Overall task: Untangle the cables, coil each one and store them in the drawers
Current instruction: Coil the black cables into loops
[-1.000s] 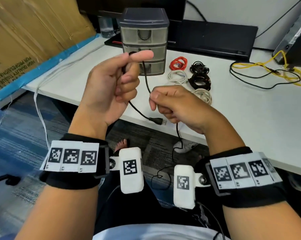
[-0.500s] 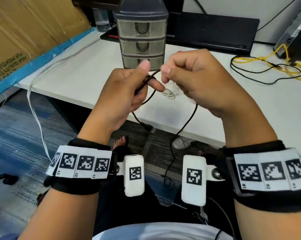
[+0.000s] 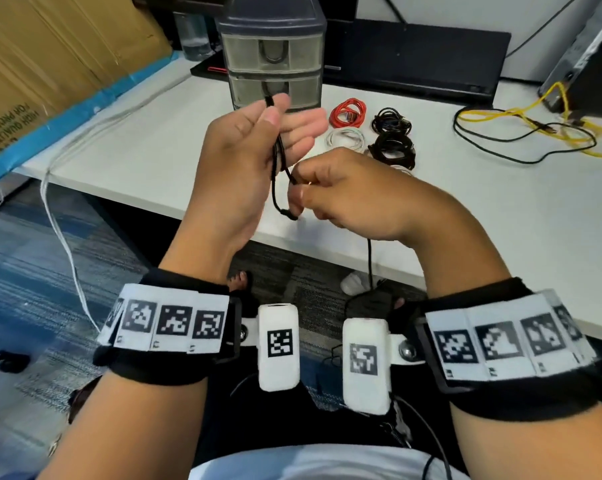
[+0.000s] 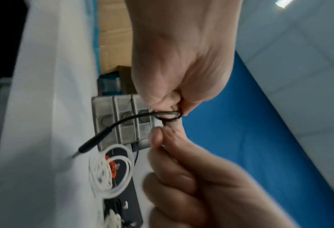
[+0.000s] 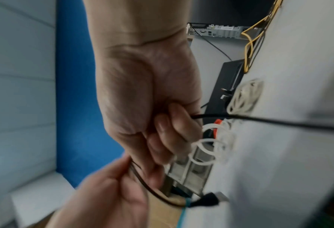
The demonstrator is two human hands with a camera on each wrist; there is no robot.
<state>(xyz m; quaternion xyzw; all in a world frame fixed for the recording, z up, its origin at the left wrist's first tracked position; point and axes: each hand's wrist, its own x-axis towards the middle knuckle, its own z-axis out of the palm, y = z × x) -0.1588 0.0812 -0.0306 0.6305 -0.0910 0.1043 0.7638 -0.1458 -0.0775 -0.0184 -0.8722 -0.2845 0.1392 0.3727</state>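
Note:
In the head view my left hand (image 3: pixel 275 114) is raised in front of the desk edge and pinches loops of a thin black cable (image 3: pixel 278 161) between thumb and fingers. Just below it, my right hand (image 3: pixel 301 190) pinches the same cable. The plug end (image 3: pixel 289 214) dangles between the hands, and the rest of the cable hangs from under my right hand to the floor. The left wrist view shows a small loop (image 4: pixel 169 118) at my left fingertips. The three-drawer unit (image 3: pixel 271 53) stands at the back of the desk, its drawers pushed in.
Coiled cables lie right of the drawers: red (image 3: pixel 348 112), white (image 3: pixel 344 138) and two black (image 3: pixel 393 133). A loose yellow and black tangle (image 3: pixel 535 133) sits at the right of the white desk (image 3: pixel 500 220). A white cord (image 3: pixel 63 230) hangs off the left edge.
My right hand has dropped from beside the left fingertips to below them, drawing the cable down. My left hand has lifted, and the coils on the desk show again.

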